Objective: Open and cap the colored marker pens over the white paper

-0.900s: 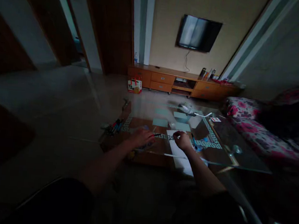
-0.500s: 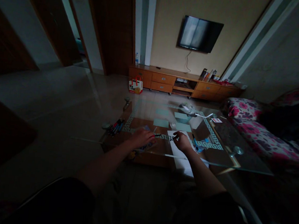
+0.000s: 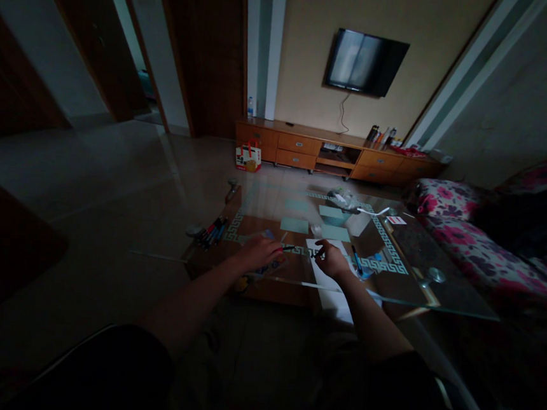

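Over a glass coffee table point(image 3: 442, 296), my left hand point(image 3: 258, 253) holds a thin pen point(image 3: 289, 248) by one end, its tip pointing right. My right hand point(image 3: 333, 260) is pinched on a small dark piece point(image 3: 318, 253), maybe the pen's cap, a short gap from the pen's end. Under my right hand lies a white sheet of paper point(image 3: 328, 286). A blue pen point(image 3: 356, 260) lies just right of that hand. The room is dim and fine detail is hard to make out.
A bunch of markers point(image 3: 211, 231) lies at the table's left edge. Pale green squares point(image 3: 295, 225) and a small basket point(image 3: 334, 215) sit farther back. A floral sofa point(image 3: 471, 241) is on the right; a wooden TV cabinet point(image 3: 330, 152) stands at the wall.
My right hand has shifted slightly left and up, closer to the pen in my left hand. The camera view lifted a little after the first frame.
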Demonstrator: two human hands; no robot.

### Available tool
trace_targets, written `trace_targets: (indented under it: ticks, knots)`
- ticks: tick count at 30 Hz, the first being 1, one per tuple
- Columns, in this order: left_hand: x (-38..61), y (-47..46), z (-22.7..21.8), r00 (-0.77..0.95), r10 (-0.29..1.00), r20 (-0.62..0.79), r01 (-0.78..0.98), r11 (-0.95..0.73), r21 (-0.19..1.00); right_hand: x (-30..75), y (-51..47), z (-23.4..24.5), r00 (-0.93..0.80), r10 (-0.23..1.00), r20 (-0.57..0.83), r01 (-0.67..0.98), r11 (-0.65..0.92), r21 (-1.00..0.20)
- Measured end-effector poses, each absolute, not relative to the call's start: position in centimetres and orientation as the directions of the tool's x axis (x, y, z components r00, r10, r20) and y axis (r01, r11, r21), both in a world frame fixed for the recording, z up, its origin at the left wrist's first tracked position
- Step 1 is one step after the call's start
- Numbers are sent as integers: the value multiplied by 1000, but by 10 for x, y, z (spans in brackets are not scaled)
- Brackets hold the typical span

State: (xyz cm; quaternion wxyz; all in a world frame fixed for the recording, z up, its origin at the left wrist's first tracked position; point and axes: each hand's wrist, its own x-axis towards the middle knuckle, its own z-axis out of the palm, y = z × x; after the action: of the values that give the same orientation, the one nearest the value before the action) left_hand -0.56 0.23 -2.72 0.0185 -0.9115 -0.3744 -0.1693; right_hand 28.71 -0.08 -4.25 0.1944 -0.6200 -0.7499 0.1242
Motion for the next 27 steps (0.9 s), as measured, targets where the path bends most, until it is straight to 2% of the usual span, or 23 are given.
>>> trace_targets:
  ticks: [27]
  knots:
    - [-6,2,-26,662,670,336,686,-722,89,286,0,-45,-179,980,88,885,199,-421]
